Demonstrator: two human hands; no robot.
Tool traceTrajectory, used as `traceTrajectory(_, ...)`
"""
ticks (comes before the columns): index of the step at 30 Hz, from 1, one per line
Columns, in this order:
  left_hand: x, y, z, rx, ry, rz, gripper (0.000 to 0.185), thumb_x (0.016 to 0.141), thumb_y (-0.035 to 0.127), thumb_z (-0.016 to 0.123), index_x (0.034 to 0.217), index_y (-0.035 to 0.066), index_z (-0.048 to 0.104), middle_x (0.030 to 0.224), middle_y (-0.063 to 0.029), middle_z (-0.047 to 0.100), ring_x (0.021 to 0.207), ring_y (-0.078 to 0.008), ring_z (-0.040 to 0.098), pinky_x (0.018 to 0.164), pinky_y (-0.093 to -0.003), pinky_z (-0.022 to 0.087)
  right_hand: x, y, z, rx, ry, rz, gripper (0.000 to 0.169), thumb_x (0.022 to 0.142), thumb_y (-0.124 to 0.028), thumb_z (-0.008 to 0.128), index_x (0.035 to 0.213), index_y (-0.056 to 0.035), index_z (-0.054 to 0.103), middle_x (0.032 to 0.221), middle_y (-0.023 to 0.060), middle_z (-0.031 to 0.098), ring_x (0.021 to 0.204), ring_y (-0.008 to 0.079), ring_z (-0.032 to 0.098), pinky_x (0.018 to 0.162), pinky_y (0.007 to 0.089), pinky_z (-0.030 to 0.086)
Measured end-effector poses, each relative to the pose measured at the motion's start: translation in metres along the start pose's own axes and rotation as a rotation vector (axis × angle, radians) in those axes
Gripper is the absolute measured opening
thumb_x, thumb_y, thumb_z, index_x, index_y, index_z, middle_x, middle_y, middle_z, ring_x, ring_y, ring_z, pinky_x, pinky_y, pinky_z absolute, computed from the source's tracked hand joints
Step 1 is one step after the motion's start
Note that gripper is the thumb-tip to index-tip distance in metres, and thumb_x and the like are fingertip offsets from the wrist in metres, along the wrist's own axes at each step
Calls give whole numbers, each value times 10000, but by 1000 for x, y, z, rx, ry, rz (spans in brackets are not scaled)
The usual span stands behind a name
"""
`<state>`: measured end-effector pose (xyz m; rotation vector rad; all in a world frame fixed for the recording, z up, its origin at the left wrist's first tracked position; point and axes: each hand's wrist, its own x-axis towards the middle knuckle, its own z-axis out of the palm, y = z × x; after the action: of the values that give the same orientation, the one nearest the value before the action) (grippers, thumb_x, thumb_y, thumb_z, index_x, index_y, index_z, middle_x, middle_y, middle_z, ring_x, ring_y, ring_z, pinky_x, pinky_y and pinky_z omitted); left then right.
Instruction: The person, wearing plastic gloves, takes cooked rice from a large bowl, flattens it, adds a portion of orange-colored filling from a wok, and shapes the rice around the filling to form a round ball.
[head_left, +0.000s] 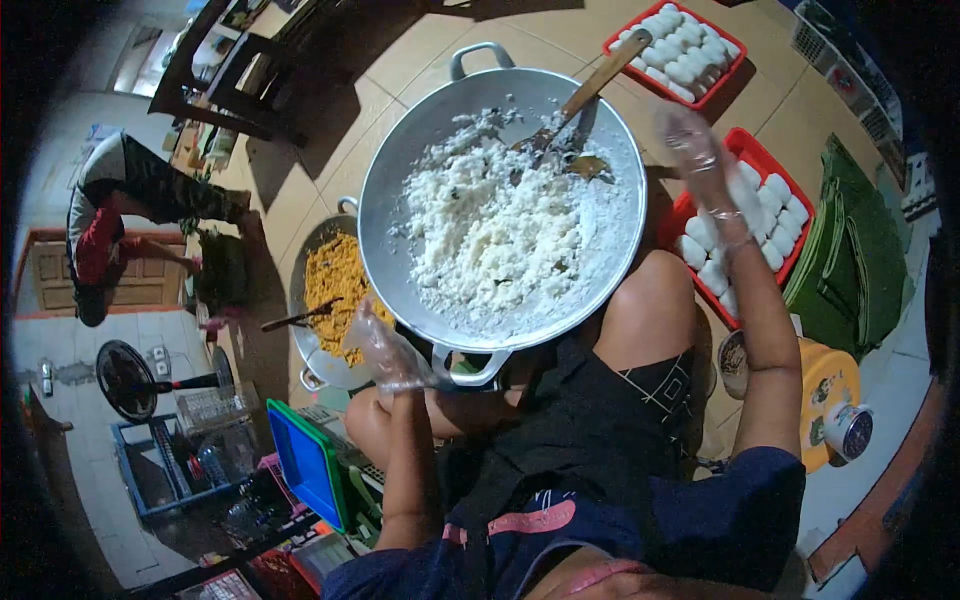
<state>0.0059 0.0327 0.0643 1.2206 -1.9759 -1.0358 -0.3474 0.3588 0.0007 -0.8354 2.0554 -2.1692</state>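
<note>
A large aluminium wok (373, 247) stands in front of me, holding a mound of white rice (487, 217) with brown leaves in it. A wooden-handled spatula (606, 75) leans in the rice across the far right rim. My left hand (391, 354), in a clear plastic glove, hangs beside the wok's near handle (476, 371) with no object seen in it. My right hand (694, 154), also gloved and blurred by motion, is raised right of the wok. Below its wrist, a red tray (801, 251) holds white rice rolls (776, 214); whether the hand holds anything is unclear.
Another red tray (701, 105) of white rolls sits farther off. Left of the wok, a pan (330, 371) holds yellow shredded food. Folded green leaves (847, 270) and a yellow kitchen scale (829, 382) lie right. A person (112, 217) bends at far left.
</note>
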Motion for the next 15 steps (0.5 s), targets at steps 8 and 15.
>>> traceTrajectory(8,94,-152,11,83,22,118,347,942,227,370,1140,-29,495,973,-146,574,856,-220,517,793,-374,425,-12,79,230,-587,-829,263,620,870,-521,503,1220,-10,512,1215,188,542,1133,330,503,987,406,373)
traceTrajectory(15,69,-189,49,-30,33,-120,331,931,328,476,1027,29,582,746,-59,567,659,-199,518,616,-386,460,-58,81,283,-881,-890,349,756,819,-604,494,1118,89,539,1150,287,543,1092,385,513,945,431,382)
